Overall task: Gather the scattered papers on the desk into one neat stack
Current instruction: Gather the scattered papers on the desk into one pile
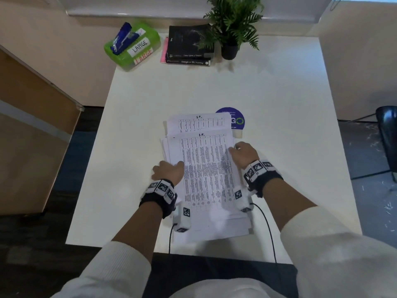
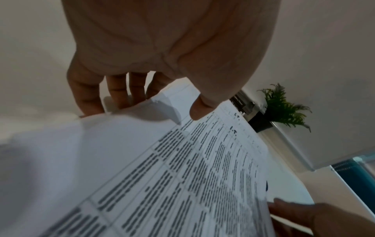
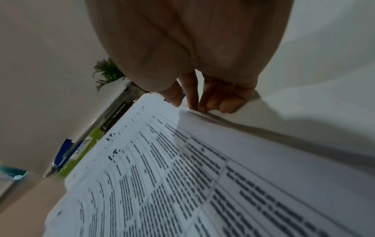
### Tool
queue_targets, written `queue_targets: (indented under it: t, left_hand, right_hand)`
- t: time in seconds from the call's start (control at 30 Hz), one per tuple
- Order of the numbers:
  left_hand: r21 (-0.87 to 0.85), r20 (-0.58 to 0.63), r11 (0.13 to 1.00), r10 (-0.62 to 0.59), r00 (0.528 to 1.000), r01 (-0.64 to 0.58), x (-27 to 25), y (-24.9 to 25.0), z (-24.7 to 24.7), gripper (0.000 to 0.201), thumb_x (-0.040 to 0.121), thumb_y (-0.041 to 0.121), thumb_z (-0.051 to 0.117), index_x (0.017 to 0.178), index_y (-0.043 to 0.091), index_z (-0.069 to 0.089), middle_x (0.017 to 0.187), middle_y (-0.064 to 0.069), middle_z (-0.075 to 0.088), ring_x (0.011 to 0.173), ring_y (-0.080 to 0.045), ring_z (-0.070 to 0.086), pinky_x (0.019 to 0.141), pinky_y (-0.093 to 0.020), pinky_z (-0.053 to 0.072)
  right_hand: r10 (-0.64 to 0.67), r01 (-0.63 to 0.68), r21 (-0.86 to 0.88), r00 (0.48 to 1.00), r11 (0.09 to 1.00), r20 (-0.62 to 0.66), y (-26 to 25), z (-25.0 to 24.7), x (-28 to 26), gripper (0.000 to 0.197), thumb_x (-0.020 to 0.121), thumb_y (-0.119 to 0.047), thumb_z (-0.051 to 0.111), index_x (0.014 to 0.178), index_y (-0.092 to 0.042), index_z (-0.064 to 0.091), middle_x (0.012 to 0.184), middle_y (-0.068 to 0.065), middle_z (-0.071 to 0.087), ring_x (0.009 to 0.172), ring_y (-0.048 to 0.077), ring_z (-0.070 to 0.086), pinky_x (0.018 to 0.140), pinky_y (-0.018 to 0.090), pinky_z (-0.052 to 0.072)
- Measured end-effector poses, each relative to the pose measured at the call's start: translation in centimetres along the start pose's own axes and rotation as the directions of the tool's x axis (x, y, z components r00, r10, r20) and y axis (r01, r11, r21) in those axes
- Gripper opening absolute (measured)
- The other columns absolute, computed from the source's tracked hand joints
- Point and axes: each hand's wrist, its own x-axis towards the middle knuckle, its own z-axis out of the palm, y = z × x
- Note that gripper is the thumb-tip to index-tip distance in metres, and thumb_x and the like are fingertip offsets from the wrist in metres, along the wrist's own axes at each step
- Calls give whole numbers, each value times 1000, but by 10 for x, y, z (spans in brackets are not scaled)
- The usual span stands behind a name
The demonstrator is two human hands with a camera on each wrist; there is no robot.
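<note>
Your cream sleeves (image 1: 335, 250) fill the nearest part of the head view, with marker-covered bands on both wrists. Between your forearms, a pile of printed papers (image 1: 206, 179) lies on the white bench (image 1: 290, 147), near its front edge and about midway across. The sheets carry dense tables of text. Your left hand (image 1: 168, 172) holds the pile's left edge: the thumb presses on the top sheet while the fingers (image 2: 87, 96) curl down along the side. Your right hand (image 1: 245, 153) holds the right edge the same way, thumb on top, fingers (image 3: 229, 104) curled against the side of the sheets. The pile is not yet square; one sheet sticks out past the far end, and lower sheets fan out at the near end. Just beyond the pile, partly covered by it, lies a round purple sticker (image 1: 235, 119). Along the far edge of the bench sit a green box (image 1: 137, 50) labelled "LARGE" with a blue stapler (image 1: 121, 38) on top, two stacked dark books (image 1: 189, 46), and a small potted plant (image 1: 233, 26).
</note>
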Motion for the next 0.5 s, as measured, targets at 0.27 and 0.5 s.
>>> queue_targets:
  t: [0.27,0.5]
  left_hand:
    - [-125,3,992,21,1000,-21,15,24,-14,61,81,48,50,123,3,54,119,-14,60,92,-30,59,70,-34,43]
    - [-235,-48,970,52,998,-62,22,29,-17,46,90,37,52,120,2,55,103,-7,60,83,-24,54,71,-30,41]
  right_hand:
    - [-15,12,-20,990,1000,-137,-10,11,19,28,95,-19,45,103,-1,64,109,23,65,100,39,60,87,39,49]
    - [25,7,200,988,980,-155,-14,19,17,34,88,-17,58,120,-4,62,125,24,60,109,37,61,90,37,50]
